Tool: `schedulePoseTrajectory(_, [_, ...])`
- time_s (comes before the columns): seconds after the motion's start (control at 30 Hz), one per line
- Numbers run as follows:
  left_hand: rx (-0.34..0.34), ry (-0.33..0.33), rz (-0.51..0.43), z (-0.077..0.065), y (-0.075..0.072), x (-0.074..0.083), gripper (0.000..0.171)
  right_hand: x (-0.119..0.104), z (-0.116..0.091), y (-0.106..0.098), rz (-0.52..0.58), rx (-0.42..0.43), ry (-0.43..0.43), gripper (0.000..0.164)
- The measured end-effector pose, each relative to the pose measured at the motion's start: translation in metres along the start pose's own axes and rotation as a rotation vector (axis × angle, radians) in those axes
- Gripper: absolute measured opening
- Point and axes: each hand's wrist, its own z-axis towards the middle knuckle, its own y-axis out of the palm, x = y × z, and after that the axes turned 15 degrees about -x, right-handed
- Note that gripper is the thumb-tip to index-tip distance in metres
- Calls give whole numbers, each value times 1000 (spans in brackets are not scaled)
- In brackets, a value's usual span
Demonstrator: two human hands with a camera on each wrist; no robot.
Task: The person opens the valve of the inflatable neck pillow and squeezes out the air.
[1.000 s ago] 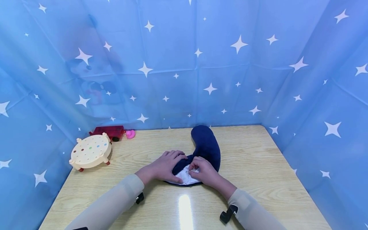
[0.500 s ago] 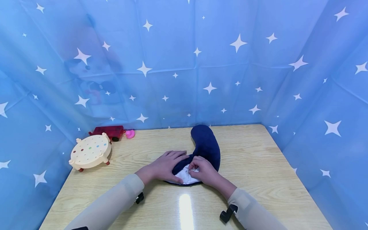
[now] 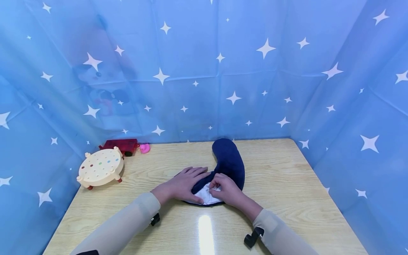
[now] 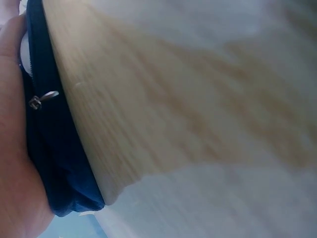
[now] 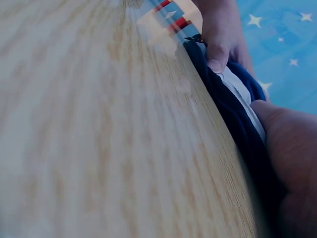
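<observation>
A navy neck pillow (image 3: 231, 159) lies curved on the table, its near end unzipped. White inner cloth (image 3: 204, 196) shows through the opening. My left hand (image 3: 185, 184) rests over the pillow's left end with fingers spread, its thumb at the opening's near edge. At the right side of the opening, my right hand (image 3: 227, 191) has curled fingers and pinches the white cloth between thumb and index finger. A metal zipper pull (image 4: 43, 100) hangs at the cover's edge beside my left hand in the left wrist view. My right palm hides part of the opening.
A round cream stool-like toy (image 3: 100, 167) with coloured dots stands at the table's left. Behind it are a dark red toy cart (image 3: 122, 146) and a pink toy duck (image 3: 145, 148). A star-patterned blue curtain (image 3: 197, 95) borders the table's back and sides.
The left hand's fingers have shifted slightly to the right over the pillow. My right hand keeps its pinch in nearly the same place.
</observation>
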Motion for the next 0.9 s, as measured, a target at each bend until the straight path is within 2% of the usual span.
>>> schedulePoseTrajectory(0.9, [-9,8,41,-1,-2,3,111,2,1,2,-6,3,-5,19])
